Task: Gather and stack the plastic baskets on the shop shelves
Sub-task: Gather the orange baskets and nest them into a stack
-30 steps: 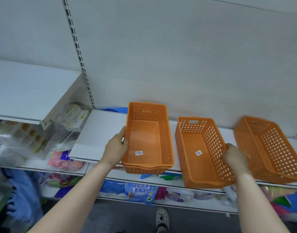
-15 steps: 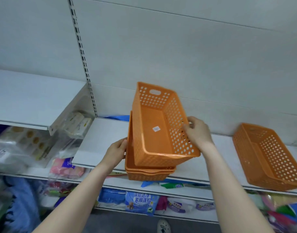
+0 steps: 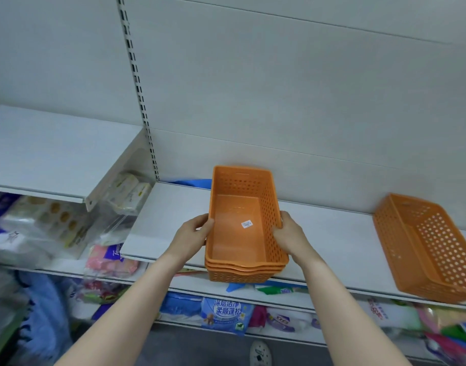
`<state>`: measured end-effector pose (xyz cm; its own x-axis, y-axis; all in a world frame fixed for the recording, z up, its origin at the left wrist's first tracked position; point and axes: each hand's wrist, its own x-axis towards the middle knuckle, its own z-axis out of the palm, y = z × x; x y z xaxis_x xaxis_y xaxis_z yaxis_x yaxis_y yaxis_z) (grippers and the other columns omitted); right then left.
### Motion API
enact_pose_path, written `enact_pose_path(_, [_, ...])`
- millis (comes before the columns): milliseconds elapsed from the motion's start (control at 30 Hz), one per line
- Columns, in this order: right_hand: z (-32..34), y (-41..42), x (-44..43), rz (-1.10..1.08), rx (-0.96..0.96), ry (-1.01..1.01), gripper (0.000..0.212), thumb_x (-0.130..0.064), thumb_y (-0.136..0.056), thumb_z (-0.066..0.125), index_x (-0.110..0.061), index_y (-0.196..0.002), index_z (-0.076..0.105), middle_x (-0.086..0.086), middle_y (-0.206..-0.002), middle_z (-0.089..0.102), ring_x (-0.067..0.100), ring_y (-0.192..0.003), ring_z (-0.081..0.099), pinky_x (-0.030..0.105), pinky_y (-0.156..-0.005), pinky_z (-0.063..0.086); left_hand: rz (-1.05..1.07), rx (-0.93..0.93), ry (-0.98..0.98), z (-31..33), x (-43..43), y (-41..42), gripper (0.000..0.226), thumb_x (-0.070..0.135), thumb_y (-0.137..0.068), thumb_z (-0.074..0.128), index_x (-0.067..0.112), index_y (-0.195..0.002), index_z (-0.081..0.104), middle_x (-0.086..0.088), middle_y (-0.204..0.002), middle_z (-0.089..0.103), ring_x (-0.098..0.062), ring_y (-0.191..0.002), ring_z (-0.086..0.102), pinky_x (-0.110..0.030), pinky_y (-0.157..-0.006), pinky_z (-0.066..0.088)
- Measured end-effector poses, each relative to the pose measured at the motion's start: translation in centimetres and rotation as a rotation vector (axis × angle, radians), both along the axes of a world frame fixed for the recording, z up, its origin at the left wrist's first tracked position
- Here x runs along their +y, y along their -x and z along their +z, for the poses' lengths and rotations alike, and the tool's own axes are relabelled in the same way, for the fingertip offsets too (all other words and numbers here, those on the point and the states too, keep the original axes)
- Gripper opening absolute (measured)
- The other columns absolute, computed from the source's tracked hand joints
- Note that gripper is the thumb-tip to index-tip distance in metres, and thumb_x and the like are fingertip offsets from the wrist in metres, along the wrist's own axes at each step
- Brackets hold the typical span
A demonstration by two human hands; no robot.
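Note:
A stack of three nested orange plastic baskets (image 3: 239, 212) sits on the white shelf (image 3: 332, 241), its front overhanging the shelf edge. A small white sticker lies on the top basket's floor. My left hand (image 3: 193, 235) grips the stack's left rim, thumb inside. My right hand (image 3: 290, 233) holds the right rim, fingers curled over the perforated wall. A single orange basket (image 3: 424, 247) stands apart at the right end of the same shelf, angled outward.
A higher white shelf (image 3: 41, 165) juts out at the left, with wrapped packages (image 3: 126, 191) below it. Lower shelves hold soft packets and a blue bag (image 3: 226, 313). A slotted upright (image 3: 136, 83) runs up the back wall. My shoe (image 3: 259, 353) shows on the floor.
My right hand lifted the middle basket, carried it left and dropped it into the stack. The stack grew from two baskets to three, and both hands now hold its sides.

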<state>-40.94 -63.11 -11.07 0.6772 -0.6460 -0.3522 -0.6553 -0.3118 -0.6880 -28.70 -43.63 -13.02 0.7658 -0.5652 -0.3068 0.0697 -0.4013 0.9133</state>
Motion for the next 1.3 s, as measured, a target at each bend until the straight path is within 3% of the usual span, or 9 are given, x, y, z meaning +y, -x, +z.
enact_pose_path(267, [1.2,3.0,-1.5,-0.061,-0.096,0.124,0.039,-0.02,-0.095,0.045,-0.023,-0.134,0.05,0.005,-0.112,0.067,0.028,-0.102,0.063,0.04,-0.088,0.051,-0.043,-0.033,0.015,1.5,-1.6,1.0,0.048,0.045,-0.096,0.049,0.017,-0.135,0.054,-0.004,-0.128,0.062,-0.022,-0.11,0.063,-0.032,-0.085,0.054])
enact_pose_path(433, [3.5,7.6,-6.0,-0.156,-0.104,0.179,0.042,-0.017,-0.09,0.046,-0.031,-0.13,0.052,0.007,-0.111,0.07,0.032,-0.1,0.065,0.045,-0.088,0.053,-0.121,-0.007,0.115,4.6,-5.2,3.5,0.041,0.045,-0.093,0.056,0.018,-0.124,0.06,-0.002,-0.117,0.068,-0.017,-0.094,0.07,-0.03,-0.079,0.058])
enact_pose_path(533, [5.4,11.4,-9.4,-0.197,-0.183,0.224,0.042,-0.021,-0.087,0.048,-0.033,-0.128,0.053,0.004,-0.109,0.071,0.029,-0.096,0.066,0.044,-0.087,0.054,-0.192,-0.029,0.158,6.9,-9.0,6.0,0.035,0.043,-0.093,0.057,0.019,-0.119,0.06,0.0,-0.111,0.068,-0.016,-0.091,0.071,-0.028,-0.076,0.059])
enact_pose_path(700, [9.0,19.0,-17.1,-0.262,-0.321,0.331,0.043,-0.011,-0.089,0.055,-0.026,-0.129,0.057,-0.002,-0.119,0.067,0.021,-0.111,0.062,0.039,-0.097,0.049,-0.3,-0.108,0.257,10.2,-17.6,11.5,0.032,0.039,-0.096,0.054,0.021,-0.122,0.058,0.002,-0.11,0.067,-0.012,-0.085,0.072,-0.022,-0.069,0.058])
enact_pose_path(800, [11.2,23.9,-22.8,-0.335,-0.346,0.342,0.043,-0.017,-0.088,0.054,-0.037,-0.125,0.056,0.0,-0.115,0.07,0.024,-0.106,0.066,0.047,-0.094,0.053,-0.328,-0.142,0.322,11.1,-23.4,15.2,0.03,0.036,-0.097,0.052,0.024,-0.124,0.059,0.005,-0.113,0.065,-0.012,-0.089,0.071,-0.026,-0.076,0.06])
enact_pose_path(900, [13.0,28.6,-27.8,-0.385,-0.358,0.36,0.041,-0.014,-0.093,0.053,-0.032,-0.13,0.055,0.001,-0.114,0.069,0.023,-0.107,0.065,0.047,-0.092,0.054,-0.299,-0.124,0.34,10.3,-29.2,18.8,0.032,0.032,-0.098,0.051,0.022,-0.128,0.057,0.001,-0.117,0.063,-0.013,-0.097,0.068,-0.026,-0.08,0.059])
enact_pose_path(1067, [12.3,33.7,-35.3,-0.444,-0.359,0.401,0.043,-0.017,-0.09,0.056,-0.036,-0.129,0.056,0.004,-0.107,0.072,0.027,-0.098,0.068,0.046,-0.087,0.055,-0.271,-0.025,0.198,5.0,-36.6,23.5,0.035,0.033,-0.099,0.048,0.017,-0.129,0.055,-0.008,-0.126,0.06,-0.019,-0.105,0.062,-0.031,-0.087,0.055])
enact_pose_path(1200, [8.7,35.2,-39.1,-0.457,-0.403,0.238,0.04,-0.014,-0.092,0.055,-0.033,-0.127,0.056,0.003,-0.108,0.071,0.023,-0.092,0.069,0.047,-0.084,0.057,-0.193,0.11,0.043,1.7,-40.1,26.1,0.053,0.048,-0.099,0.039,0.011,-0.137,0.05,-0.002,-0.121,0.056,-0.019,-0.103,0.057,-0.033,-0.084,0.05])
enact_pose_path(1300, [6.2,35.5,-40.4,-0.447,-0.354,0.163,0.041,-0.014,-0.094,0.055,-0.032,-0.131,0.055,0.005,-0.113,0.069,0.025,-0.095,0.068,0.047,-0.086,0.056,-0.199,0.202,-0.008,1.1,-42.0,27.1,0.069,0.061,-0.096,0.029,0.011,-0.142,0.046,-0.005,-0.131,0.055,-0.021,-0.108,0.056,-0.033,-0.083,0.049])
